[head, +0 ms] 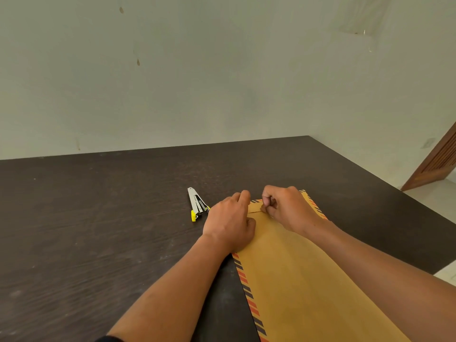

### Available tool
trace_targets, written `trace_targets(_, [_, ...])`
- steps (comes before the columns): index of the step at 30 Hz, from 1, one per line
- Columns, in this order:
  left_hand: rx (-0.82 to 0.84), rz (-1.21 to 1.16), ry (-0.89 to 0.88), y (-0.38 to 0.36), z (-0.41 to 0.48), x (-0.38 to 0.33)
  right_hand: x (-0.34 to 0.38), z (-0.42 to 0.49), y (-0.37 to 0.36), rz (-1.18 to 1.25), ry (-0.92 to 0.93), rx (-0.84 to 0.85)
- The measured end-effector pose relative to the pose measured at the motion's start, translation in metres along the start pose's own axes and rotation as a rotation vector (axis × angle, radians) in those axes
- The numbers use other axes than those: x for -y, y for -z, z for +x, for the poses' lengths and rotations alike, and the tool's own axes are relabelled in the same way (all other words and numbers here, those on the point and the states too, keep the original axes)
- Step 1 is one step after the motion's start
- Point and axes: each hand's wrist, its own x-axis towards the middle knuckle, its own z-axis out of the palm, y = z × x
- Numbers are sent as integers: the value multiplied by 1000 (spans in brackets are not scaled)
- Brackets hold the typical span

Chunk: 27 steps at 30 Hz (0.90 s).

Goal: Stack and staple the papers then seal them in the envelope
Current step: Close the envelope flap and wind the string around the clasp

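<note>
A brown envelope (296,280) with a red-and-black striped border lies flat on the dark table (98,230), running from the near right to the middle. Its flap at the far end is folded down. My left hand (229,223) rests curled on the envelope's far left corner, pressing down. My right hand (288,208) has its fingers curled at the flap edge, thumb and fingertips pinched on the fold. A silver stapler (196,204) with a yellow end lies on the table just left of my left hand. No papers show.
The table's far edge meets a pale wall (222,70). Its right edge drops to a light floor, where a wooden door (436,161) stands at the far right.
</note>
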Motion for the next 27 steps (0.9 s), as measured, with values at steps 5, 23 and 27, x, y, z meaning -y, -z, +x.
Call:
trace_targets(5, [-9,2,-7,-1,0,0,-2,-7,7,52,-89,-23])
trace_targets(23, [-30,13,-26,-4,0,2,-5,-10,-2,99,-80,-86])
trace_targets(27, [-1,53,-58,-9,3,6,3,-9,-4,71,-23,-68])
